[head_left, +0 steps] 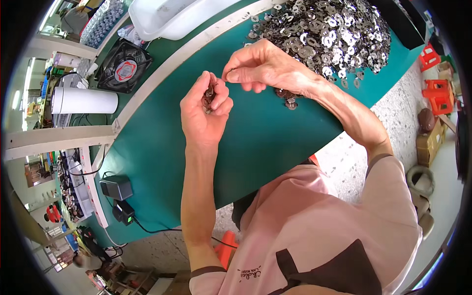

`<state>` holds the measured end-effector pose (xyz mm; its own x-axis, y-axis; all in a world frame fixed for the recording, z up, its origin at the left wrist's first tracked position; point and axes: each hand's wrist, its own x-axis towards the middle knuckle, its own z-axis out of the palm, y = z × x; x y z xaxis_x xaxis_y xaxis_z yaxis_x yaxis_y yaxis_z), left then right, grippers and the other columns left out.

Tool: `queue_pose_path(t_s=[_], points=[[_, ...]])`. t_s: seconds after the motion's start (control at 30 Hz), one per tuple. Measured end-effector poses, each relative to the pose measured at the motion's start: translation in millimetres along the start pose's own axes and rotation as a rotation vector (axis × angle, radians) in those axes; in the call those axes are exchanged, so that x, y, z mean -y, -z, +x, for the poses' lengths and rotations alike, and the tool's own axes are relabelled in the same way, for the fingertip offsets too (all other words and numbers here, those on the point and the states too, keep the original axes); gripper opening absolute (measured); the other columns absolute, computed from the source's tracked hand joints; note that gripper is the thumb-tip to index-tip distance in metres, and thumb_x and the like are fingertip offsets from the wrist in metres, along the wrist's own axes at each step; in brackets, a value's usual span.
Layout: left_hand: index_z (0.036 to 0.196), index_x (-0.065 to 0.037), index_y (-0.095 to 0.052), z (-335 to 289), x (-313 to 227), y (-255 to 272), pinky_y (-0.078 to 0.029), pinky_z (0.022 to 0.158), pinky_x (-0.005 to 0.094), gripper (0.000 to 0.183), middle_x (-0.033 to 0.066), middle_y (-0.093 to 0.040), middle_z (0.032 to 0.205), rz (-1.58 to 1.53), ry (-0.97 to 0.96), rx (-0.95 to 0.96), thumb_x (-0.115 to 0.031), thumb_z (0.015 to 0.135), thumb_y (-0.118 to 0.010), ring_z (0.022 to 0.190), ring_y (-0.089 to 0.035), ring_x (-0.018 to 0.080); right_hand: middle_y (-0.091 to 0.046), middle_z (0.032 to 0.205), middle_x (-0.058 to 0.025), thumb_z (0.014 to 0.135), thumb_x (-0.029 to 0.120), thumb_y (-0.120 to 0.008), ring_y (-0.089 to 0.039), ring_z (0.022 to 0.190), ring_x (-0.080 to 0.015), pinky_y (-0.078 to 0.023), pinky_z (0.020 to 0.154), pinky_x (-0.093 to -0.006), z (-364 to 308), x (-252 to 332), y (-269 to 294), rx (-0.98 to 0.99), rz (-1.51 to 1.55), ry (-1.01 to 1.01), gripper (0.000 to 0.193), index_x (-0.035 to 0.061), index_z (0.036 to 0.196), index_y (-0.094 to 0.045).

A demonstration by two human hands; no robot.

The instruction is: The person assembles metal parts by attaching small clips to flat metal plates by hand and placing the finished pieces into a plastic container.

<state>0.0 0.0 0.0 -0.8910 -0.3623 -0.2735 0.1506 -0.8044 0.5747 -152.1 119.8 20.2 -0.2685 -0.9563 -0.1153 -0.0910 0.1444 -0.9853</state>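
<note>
My left hand (pixel 201 115) is raised above the green table, its fingers curled around a bunch of small metal pieces (pixel 209 96) that look dark and brownish. Close beside it, on the right, my right hand (pixel 263 69) has thumb and forefinger pinched together. A tiny dark edge shows at those fingertips, too small to make out fully. Behind my right hand spreads a large heap of shiny, flat, ring-like metal pieces (pixel 324 37). A few more loose pieces (pixel 290 101) lie under my right wrist.
A white plastic tray (pixel 169 24) stands beyond the table's pale raised edge (pixel 162 71). On the left are a black fan (pixel 124 66), a white cylinder (pixel 84 100) and black power adapters (pixel 118 189) with a cable. Red stools (pixel 437 96) stand on the floor at right.
</note>
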Motion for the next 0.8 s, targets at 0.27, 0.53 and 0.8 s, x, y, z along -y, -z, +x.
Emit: queue_pose_path(t_s=[0.27, 0.53, 0.8], points=[[0.085, -0.002, -0.054, -4.4, -1.4, -6.0, -0.028, 0.048, 0.0224, 0.018, 0.0049, -0.050, 0.071, 0.057, -0.105, -0.072, -0.018, 0.092, -0.052, 0.055, -0.036, 0.0099, -0.064, 0.084, -0.0074, 0.080, 0.010, -0.066, -0.059, 0.075, -0.0122, -0.049, 0.069, -0.0253, 0.4, -6.4, -3.1, 0.036, 0.142, 0.084, 0.027, -0.0024, 0.104, -0.064], [0.082, 0.000, -0.055, -0.4, -5.8, -0.7, -0.029, 0.048, 0.0244, 0.013, 0.0081, -0.055, 0.074, -0.002, -0.124, -0.117, -0.012, 0.087, -0.055, 0.052, -0.037, 0.0105, -0.065, 0.091, -0.0123, 0.076, -0.001, -0.052, -0.064, 0.086, -0.0175, -0.052, 0.079, -0.0277, -0.7, -6.4, 1.2, 0.013, 0.221, 0.183, 0.032, -0.0060, 0.106, -0.062], [0.097, 0.002, -0.058, 0.9, -3.7, 0.3, -0.026, 0.045, 0.0210, 0.013, 0.0017, -0.046, 0.069, 0.152, -0.136, -0.064, -0.007, 0.089, -0.054, 0.052, -0.035, 0.0072, -0.065, 0.086, -0.0122, 0.073, -0.007, -0.058, -0.065, 0.080, -0.0170, -0.054, 0.074, -0.0280, 7.2, -22.0, -0.7, -0.011, 0.296, 0.283, 0.027, -0.0060, 0.100, -0.061]])
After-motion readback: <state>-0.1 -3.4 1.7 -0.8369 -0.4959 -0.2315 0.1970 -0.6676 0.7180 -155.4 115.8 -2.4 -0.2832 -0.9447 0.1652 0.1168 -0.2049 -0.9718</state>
